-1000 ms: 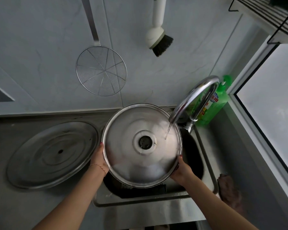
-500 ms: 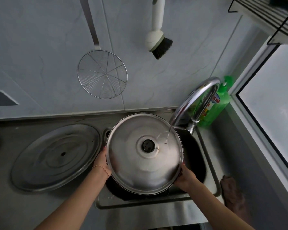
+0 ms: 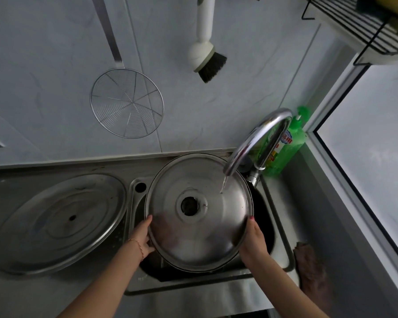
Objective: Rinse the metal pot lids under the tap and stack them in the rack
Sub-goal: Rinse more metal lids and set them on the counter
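Big flat lid (image 3: pixel 58 222) sits on the counter left of the sink (image 3: pixel 283 244), w/ nothing on it. Domed pot lid (image 3: pixel 199 212) is over the basin, underside up; I've shifted it back & right vs a sec ago, so the tap (image 3: pixel 257 138) stream now hits nearer the rim, not the hub. Left hand (image 3: pixel 143 237) & right hand (image 3: pixel 253 239) both clasp its edge. Rinse ongoing; rack (image 3: pixel 359 26) step not yet started.

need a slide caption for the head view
Both hands hold a steel pot lid under the running tap over the sink.
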